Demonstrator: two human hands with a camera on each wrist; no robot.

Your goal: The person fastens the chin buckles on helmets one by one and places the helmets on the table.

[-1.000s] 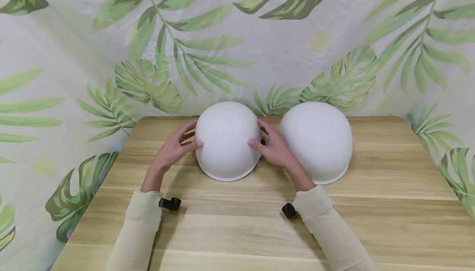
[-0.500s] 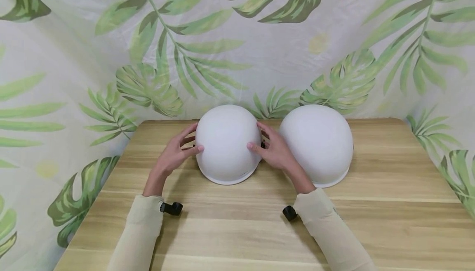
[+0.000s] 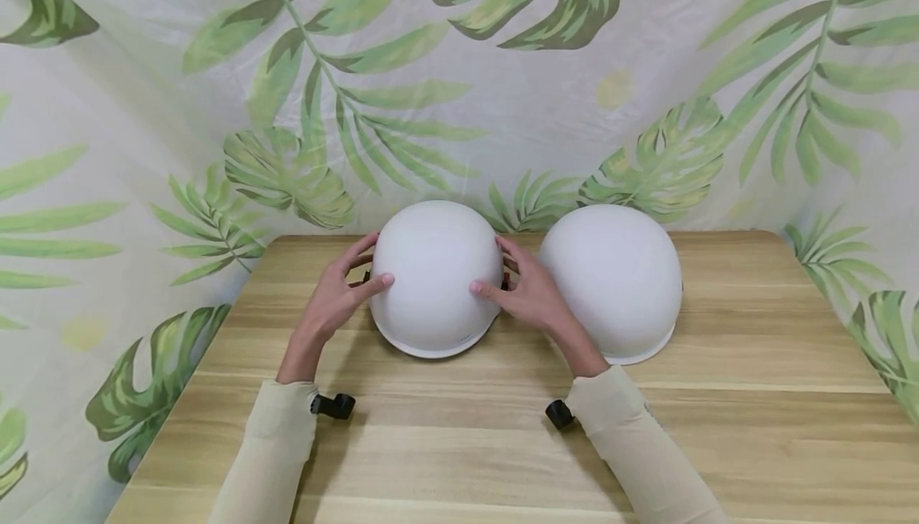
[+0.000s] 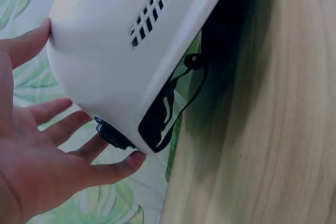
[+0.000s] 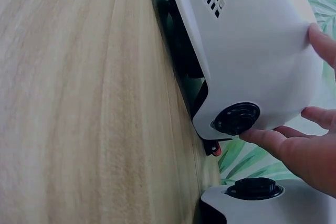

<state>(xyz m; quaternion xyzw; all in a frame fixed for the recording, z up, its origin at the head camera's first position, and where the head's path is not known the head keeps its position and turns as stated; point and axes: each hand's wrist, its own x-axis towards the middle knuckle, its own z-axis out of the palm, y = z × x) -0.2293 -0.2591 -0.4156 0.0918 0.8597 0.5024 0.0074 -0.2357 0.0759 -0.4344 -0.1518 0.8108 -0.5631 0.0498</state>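
A white helmet (image 3: pixel 434 277) is held between both hands at the back of the table. My left hand (image 3: pixel 333 297) grips its left side, thumb on the front of the shell and fingers spread behind. On the opposite side my right hand (image 3: pixel 534 293) grips it the same way. In the left wrist view a black strap (image 4: pixel 186 103) hangs under the raised rim, and fingertips lie around a black side knob (image 4: pixel 112 134). In the right wrist view a fingertip meets the edge of another black round knob (image 5: pixel 238 118); a small red tab (image 5: pixel 217 150) shows below.
A second white helmet (image 3: pixel 610 281) stands close on the right, partly behind the right forearm. Both are on a wood-grain table (image 3: pixel 445 460) backed by a leaf-patterned curtain (image 3: pixel 531 109). Black wrist cameras (image 3: pixel 334 406) stick out inward from the sleeves.
The held helmet has shifted slightly to the left, with both hands keeping their grip. The head view has tilted a little. The second helmet stays put.
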